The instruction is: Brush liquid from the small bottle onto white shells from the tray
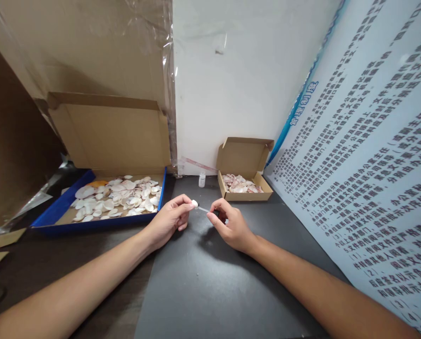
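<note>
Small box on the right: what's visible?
Small box, brown, looks like cardboard; lid raised at the back. It sits upright on the dark table, before the white wall, holding whitish shells with reddish-brown markings. The right hand is apart from it.

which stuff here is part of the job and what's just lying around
In use, seemingly:
small white piece (left hand)
black-capped applicator (right hand)
small clear bottle
blue-sided shell box
small cardboard shell box

Just around, seemingly:
cardboard scraps at left
printed sheet at right
</note>
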`<state>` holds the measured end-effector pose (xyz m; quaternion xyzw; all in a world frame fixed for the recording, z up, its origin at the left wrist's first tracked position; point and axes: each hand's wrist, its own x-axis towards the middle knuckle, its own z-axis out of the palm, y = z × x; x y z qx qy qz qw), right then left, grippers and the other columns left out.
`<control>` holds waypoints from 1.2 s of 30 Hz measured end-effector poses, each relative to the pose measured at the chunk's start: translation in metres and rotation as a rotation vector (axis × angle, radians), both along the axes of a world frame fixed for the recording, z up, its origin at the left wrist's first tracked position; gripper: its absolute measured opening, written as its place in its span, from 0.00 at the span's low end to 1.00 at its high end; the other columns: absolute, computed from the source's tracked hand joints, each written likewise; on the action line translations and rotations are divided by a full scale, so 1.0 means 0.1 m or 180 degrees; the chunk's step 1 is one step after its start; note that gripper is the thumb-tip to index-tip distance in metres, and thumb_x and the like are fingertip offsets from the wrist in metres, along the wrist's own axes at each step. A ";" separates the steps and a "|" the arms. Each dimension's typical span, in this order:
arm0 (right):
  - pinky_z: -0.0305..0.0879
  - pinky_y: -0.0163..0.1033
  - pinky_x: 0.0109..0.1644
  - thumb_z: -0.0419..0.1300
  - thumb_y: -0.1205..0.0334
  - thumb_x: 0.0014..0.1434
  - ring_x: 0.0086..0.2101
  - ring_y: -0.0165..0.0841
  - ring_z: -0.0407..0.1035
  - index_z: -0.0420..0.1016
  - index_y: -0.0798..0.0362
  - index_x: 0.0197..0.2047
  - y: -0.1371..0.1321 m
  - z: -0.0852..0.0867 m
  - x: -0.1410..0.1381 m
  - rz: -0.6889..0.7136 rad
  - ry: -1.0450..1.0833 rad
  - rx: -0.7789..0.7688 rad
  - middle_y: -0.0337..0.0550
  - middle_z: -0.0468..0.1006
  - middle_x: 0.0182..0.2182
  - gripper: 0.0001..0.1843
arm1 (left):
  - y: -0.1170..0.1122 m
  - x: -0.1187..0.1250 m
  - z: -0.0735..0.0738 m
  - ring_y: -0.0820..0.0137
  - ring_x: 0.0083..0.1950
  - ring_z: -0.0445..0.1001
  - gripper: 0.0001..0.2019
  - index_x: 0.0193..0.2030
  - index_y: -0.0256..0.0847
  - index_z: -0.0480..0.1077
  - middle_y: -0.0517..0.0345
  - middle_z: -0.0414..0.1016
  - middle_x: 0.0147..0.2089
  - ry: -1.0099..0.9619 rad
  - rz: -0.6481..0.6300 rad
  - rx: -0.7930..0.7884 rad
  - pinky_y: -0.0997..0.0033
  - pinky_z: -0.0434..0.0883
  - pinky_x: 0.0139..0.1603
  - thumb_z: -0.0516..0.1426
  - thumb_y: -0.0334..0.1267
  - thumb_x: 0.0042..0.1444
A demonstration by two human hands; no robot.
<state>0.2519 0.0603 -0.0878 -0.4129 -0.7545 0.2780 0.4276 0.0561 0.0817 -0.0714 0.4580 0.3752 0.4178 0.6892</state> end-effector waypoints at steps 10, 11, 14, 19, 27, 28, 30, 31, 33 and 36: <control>0.52 0.33 0.26 0.57 0.56 0.63 0.21 0.26 0.57 0.64 0.51 0.36 -0.01 0.01 -0.01 -0.0425 -0.0207 0.0097 0.31 0.61 0.19 0.08 | -0.01 0.00 0.02 0.83 0.17 0.48 0.13 0.29 0.40 0.63 0.72 0.50 0.17 0.0026 0.0003 0.0007 0.82 0.52 0.18 0.63 0.42 0.49; 0.52 0.33 0.26 0.56 0.56 0.63 0.20 0.26 0.56 0.64 0.51 0.36 -0.01 0.02 -0.01 -0.0463 -0.0183 0.0099 0.30 0.60 0.19 0.08 | -0.01 0.00 0.02 0.83 0.17 0.48 0.13 0.29 0.40 0.63 0.72 0.50 0.17 0.0032 0.0002 0.0013 0.82 0.52 0.18 0.63 0.42 0.49; 0.53 0.33 0.26 0.55 0.56 0.63 0.21 0.27 0.57 0.64 0.51 0.37 -0.02 0.04 0.00 -0.0338 -0.0006 0.0165 0.31 0.61 0.20 0.08 | -0.01 0.00 0.01 0.83 0.18 0.47 0.12 0.29 0.40 0.63 0.71 0.49 0.17 0.0022 0.0000 0.0014 0.82 0.52 0.18 0.63 0.41 0.50; 0.54 0.33 0.27 0.56 0.56 0.62 0.21 0.27 0.58 0.65 0.51 0.36 -0.02 0.04 0.00 -0.0264 -0.0156 0.0184 0.32 0.63 0.20 0.08 | -0.01 0.00 0.01 0.83 0.18 0.48 0.11 0.29 0.40 0.63 0.71 0.50 0.17 -0.0042 0.0011 -0.0056 0.82 0.52 0.18 0.62 0.40 0.49; 0.56 0.33 0.27 0.56 0.56 0.62 0.22 0.27 0.59 0.65 0.51 0.36 -0.02 0.04 -0.01 -0.0206 -0.0191 0.0206 0.33 0.65 0.21 0.08 | -0.01 0.00 0.02 0.83 0.17 0.49 0.11 0.29 0.40 0.63 0.71 0.51 0.17 -0.0051 0.0057 -0.0130 0.82 0.52 0.18 0.63 0.39 0.48; 0.56 0.33 0.27 0.56 0.56 0.62 0.22 0.27 0.60 0.65 0.51 0.36 -0.02 0.04 -0.01 -0.0234 -0.0271 0.0194 0.33 0.65 0.21 0.07 | -0.01 0.00 0.02 0.83 0.17 0.49 0.11 0.29 0.40 0.63 0.71 0.51 0.17 -0.0043 0.0062 -0.0121 0.82 0.52 0.18 0.63 0.39 0.48; 0.54 0.33 0.26 0.56 0.57 0.62 0.21 0.27 0.59 0.65 0.51 0.35 -0.03 0.05 -0.01 -0.0302 -0.0350 0.0165 0.33 0.64 0.20 0.07 | -0.01 0.00 0.02 0.83 0.17 0.49 0.11 0.29 0.40 0.63 0.71 0.51 0.17 -0.0037 0.0066 -0.0109 0.82 0.52 0.18 0.63 0.39 0.48; 0.54 0.33 0.26 0.56 0.57 0.62 0.21 0.27 0.58 0.64 0.51 0.35 -0.03 0.05 0.00 -0.0301 -0.0334 0.0166 0.33 0.64 0.20 0.07 | -0.01 0.00 0.02 0.83 0.17 0.49 0.11 0.29 0.40 0.63 0.71 0.51 0.17 -0.0036 0.0063 -0.0109 0.82 0.52 0.18 0.63 0.39 0.48; 0.55 0.33 0.27 0.55 0.57 0.62 0.21 0.27 0.59 0.64 0.51 0.35 -0.03 0.06 0.00 -0.0210 -0.0245 0.0203 0.33 0.65 0.21 0.07 | -0.01 0.00 0.02 0.83 0.17 0.48 0.11 0.29 0.40 0.63 0.71 0.50 0.17 -0.0034 0.0052 -0.0115 0.82 0.52 0.18 0.62 0.39 0.48; 0.56 0.32 0.27 0.55 0.56 0.63 0.21 0.27 0.60 0.64 0.51 0.36 -0.04 0.07 0.01 -0.0201 -0.0247 0.0290 0.33 0.66 0.21 0.08 | -0.01 -0.01 0.02 0.83 0.18 0.49 0.11 0.29 0.40 0.63 0.70 0.50 0.17 -0.0027 0.0040 -0.0114 0.82 0.52 0.18 0.62 0.40 0.49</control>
